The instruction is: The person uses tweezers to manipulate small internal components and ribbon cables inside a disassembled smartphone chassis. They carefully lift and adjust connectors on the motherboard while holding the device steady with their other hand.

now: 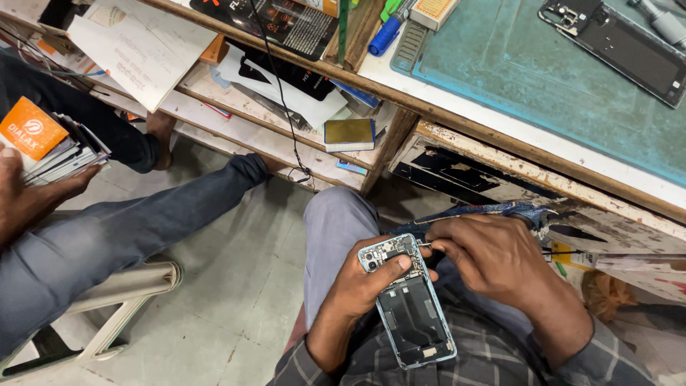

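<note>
1. Opened phone [409, 306], back cover off and its insides showing: this is what your hands are on. It sits over your lap, below the edge of the wooden workbench [500, 136], but the list starts further left.

2. Far left, another person's hand [25, 193] grips a stack of cards [50, 146] with an orange one on top. That person's legs in dark trousers [107, 236] stretch across the floor, beside a pale plastic chair [121, 300].

3. Left of centre, the open shelves under the bench hold papers, flat packets and a small yellow-faced box [349, 134]. A thin black cable [282, 93] hangs down in front of them.

4. Your left hand [364, 286] cradles the phone from beneath and from its left side, fingers wrapped around the frame and the thumb pressed across the upper part near the camera block. The hand is closed on it firmly.

5. The phone's long axis runs from upper left, where the camera end is, down to lower right toward your body. The exposed inner face points up at you.

6. Your right hand [500, 264] lies just to the right of the camera end, fingers pinched shut on a thin metal tool [426, 244] whose tip meets the phone's top edge. This hand is the nearer one to the working spot; the tool comes in from the right, roughly across the long axis.

7. Far right on the benchtop lie a teal work mat [543, 86] and a second opened phone [622, 46], well apart from your hands.
</note>
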